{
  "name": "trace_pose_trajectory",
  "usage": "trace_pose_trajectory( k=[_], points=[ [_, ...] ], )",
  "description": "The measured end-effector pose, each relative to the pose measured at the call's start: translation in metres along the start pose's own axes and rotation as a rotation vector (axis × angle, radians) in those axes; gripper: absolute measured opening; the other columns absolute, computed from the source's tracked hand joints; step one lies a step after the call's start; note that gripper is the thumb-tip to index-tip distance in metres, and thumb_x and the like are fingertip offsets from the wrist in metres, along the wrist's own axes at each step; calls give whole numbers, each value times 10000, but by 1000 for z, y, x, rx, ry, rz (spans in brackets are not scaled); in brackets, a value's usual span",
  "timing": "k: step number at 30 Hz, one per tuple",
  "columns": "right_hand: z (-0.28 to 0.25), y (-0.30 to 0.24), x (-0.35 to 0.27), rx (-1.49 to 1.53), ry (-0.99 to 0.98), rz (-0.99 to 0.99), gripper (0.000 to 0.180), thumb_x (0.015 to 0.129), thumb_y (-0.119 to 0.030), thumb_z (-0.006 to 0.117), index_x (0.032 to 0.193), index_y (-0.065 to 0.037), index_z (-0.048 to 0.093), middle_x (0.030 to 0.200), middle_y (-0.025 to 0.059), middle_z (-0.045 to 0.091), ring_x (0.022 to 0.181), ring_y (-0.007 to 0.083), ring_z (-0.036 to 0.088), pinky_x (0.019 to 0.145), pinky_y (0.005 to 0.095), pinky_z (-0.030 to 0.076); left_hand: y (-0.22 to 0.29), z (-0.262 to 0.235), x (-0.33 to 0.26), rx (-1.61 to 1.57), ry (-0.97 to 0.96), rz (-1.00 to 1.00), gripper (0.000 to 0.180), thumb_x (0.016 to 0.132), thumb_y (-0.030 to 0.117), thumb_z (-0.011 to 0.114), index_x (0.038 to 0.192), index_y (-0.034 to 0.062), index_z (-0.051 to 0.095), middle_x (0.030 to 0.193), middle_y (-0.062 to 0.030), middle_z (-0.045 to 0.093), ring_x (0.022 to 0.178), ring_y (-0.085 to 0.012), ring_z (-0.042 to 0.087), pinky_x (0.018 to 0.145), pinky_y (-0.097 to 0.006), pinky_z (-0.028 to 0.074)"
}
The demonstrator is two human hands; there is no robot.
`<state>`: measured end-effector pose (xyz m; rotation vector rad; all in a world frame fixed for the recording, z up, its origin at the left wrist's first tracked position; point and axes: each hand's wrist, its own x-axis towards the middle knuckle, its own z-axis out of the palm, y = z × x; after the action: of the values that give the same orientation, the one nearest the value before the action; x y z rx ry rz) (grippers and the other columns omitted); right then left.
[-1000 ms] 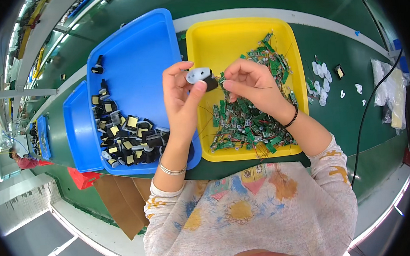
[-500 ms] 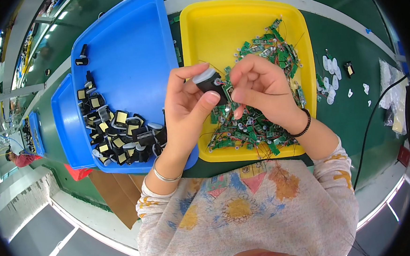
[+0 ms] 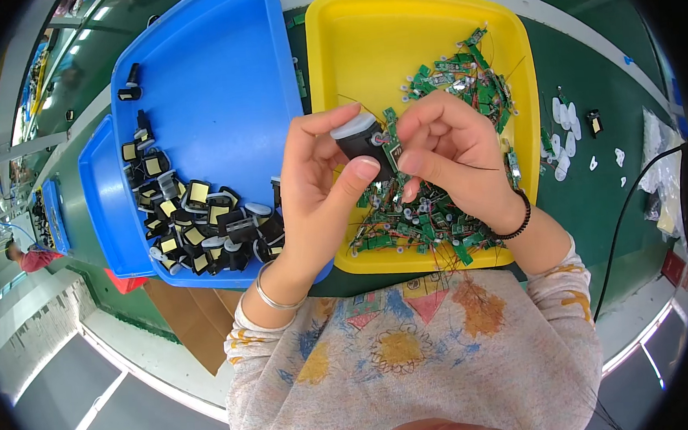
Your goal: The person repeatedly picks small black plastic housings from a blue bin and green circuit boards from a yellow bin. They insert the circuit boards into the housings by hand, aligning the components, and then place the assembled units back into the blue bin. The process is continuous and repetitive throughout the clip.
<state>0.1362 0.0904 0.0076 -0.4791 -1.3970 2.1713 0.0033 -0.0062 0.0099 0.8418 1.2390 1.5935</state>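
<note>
Between thumb and fingers, my left hand (image 3: 320, 181) grips a black plastic housing (image 3: 365, 144) with a pale translucent cap at its upper end. A narrow green circuit board (image 3: 391, 143) stands against the housing's right side, with a small round part and thin wires by it. My right hand (image 3: 454, 149) pinches this board at its edge, its fingertips partly hiding it. Both hands are raised over the left part of a yellow tray (image 3: 418, 1), where many similar green boards (image 3: 431, 217) lie heaped with thin wires.
On the left, a blue tray (image 3: 199, 35) holds a pile of black housings (image 3: 202, 216) with pale yellow pads. White oval pieces (image 3: 566, 134), one black housing (image 3: 594, 123) and a clear plastic bag (image 3: 656, 164) lie on the green table at right. A black cable (image 3: 619, 230) curves beside them.
The view has shifted slightly, so the trays sit a little differently. Both hands keep their hold, and the housing is tilted slightly differently against the board.
</note>
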Motion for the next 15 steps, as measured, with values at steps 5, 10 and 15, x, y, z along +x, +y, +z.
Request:
trace_pose_trajectory(
  k=[5,10,15],
  points=[
    [0,0,0,28,-26,21,152,794,-3,584,922,-1,500,684,25,559,565,66,558,506,167,439,-1,-1,-1,-55,-7,-27,389,817,68,577,1153,14,388,982,-68,541,864,-119,522,782,-260,407],
    [-3,3,1,-21,-24,12,132,801,-13,581,910,1,507,691,22,564,570,63,553,517,171,442,-6,-5,0,176,-15,57,384,817,64,572,1156,6,400,967,-78,545,837,-121,530,723,-243,411],
    [-5,6,4,22,-44,165,106,811,-55,586,872,2,519,695,11,565,574,64,543,525,180,448,-11,-7,2,287,-31,141,385,807,58,577,1151,-1,416,1030,-119,558,874,-141,542,723,-241,417]
  ],
)
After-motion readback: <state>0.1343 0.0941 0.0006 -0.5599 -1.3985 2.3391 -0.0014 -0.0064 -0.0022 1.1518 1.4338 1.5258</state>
